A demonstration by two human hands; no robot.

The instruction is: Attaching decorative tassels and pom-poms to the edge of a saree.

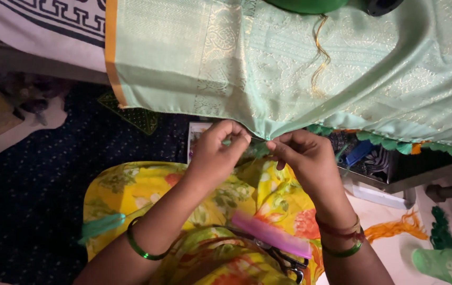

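Nearest the camera, a pink comb (271,235) lies across the lap on a yellow flowered garment (220,211), with a pair of scissors (284,260) just beside and partly under it. A loose green tassel (99,226) rests at the left edge of the lap. Both wrists carry green bangles; the right also bears red thread. The left hand (216,150) and right hand (305,155) meet at the lower hem of a pale green cloth (268,68), which hangs over the edge of a raised surface directly ahead. The fingers (236,138) of the left hand are pinched closed on the hem; those of the right hand are likewise closed on the hem, just beside them, at a small green tassel. A row of green and orange tassels (389,142) runs along the hem to the right. Below right, an orange thread bundle (395,228) and a green thread spool (445,264) lie on the floor. Farther off, a loose gold thread (320,53) trails across the cloth.
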